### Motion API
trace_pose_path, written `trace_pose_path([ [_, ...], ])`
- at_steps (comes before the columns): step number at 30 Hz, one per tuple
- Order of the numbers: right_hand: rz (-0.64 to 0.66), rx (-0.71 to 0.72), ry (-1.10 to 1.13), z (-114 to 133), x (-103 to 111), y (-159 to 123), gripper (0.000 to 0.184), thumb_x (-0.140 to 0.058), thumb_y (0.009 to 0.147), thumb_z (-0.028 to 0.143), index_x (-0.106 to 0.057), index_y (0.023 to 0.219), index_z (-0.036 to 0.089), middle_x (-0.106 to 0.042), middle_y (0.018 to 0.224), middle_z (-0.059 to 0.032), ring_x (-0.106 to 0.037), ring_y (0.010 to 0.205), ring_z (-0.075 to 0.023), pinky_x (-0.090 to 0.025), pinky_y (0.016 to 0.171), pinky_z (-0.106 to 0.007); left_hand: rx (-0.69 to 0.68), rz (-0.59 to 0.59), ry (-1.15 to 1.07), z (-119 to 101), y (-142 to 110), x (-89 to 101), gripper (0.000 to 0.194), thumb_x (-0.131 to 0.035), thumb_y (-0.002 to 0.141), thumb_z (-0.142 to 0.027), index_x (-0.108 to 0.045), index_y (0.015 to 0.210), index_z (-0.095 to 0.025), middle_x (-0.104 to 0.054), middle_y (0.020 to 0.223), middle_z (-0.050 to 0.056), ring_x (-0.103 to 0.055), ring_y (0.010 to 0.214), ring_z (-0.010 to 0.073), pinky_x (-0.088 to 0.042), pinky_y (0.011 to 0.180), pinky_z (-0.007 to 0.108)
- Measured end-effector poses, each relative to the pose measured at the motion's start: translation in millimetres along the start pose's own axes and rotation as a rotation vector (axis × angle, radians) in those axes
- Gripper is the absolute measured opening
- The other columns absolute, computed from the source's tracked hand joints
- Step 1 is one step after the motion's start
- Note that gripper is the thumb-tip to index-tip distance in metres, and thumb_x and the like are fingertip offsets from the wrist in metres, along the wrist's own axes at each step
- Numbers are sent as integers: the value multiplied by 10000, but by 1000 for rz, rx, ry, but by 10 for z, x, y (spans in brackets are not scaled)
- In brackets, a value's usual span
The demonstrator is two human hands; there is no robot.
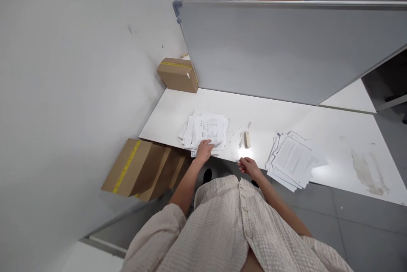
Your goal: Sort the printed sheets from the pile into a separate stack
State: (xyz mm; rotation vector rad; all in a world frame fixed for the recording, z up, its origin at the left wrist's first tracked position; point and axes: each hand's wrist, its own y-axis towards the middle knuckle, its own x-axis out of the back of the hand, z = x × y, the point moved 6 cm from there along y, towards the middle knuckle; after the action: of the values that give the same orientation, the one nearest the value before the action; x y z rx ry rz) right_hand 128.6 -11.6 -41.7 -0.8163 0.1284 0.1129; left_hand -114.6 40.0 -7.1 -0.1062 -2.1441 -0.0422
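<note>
My left hand (204, 151) lies on the near edge of a loose pile of printed papers (210, 125), fingers stretched out over the top sheet. The sheet's lower edge looks slightly raised beside the fingers. At the table's front edge, my right hand (249, 166) has its fingers curled together in a pinch; whatever is between them, if anything, is too small to make out. Just beyond it is a small beige block-shaped object (247, 139) on the white table (263, 115). A second, fanned-out pile of printed papers (294, 159) sits to the right, partly overhanging the front edge.
A grey partition panel (270, 51) stands along the table's back. One taped cardboard box (178, 76) is at the far left corner; open cardboard boxes (136, 166) sit below the table's left end. A wall (79, 72) borders the left side. Brownish marks (369, 172) show at right.
</note>
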Motion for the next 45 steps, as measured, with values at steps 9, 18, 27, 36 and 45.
trace_pose_path([
  [9,170,-10,64,279,-354,70,317,-533,741,463,-549,777,148,-634,723,-81,-591,532,-116,-489,466,-208,183,-180,-302,-53,-36,240,230,-476,797,-318,-650,879,-191,-647,929,48,-576,889,179,-456,797,313],
  [18,193,-41,152,448,-473,186,223,-605,713,316,-562,856,150,-669,755,-86,-634,707,-204,-524,589,-288,-431,-59,-261,-1037,-523,8,203,-431,831,-250,-627,839,-198,-649,859,26,-537,952,154,-383,906,350],
  [27,-162,132,173,288,243,218,213,-609,681,294,-576,852,173,-673,803,-83,-637,706,-224,-528,548,-306,442,-265,51,-44,-71,232,430,-573,707,-407,-505,1044,-149,-512,1075,151,-437,1056,291,-343,873,449],
  [36,-170,195,100,275,247,144,299,-605,671,364,-571,902,178,-661,894,-99,-630,727,-237,-504,506,-305,795,-93,-11,312,133,190,675,-707,527,-377,-391,1062,-111,-453,1116,229,-492,985,334,-407,735,395],
  [45,-199,276,-68,569,116,-54,344,-540,694,450,-592,905,183,-652,837,-78,-603,691,-229,-468,509,-287,409,-226,-120,-73,84,516,248,-382,799,-356,-500,667,-182,-561,707,45,-548,722,178,-425,665,291],
])
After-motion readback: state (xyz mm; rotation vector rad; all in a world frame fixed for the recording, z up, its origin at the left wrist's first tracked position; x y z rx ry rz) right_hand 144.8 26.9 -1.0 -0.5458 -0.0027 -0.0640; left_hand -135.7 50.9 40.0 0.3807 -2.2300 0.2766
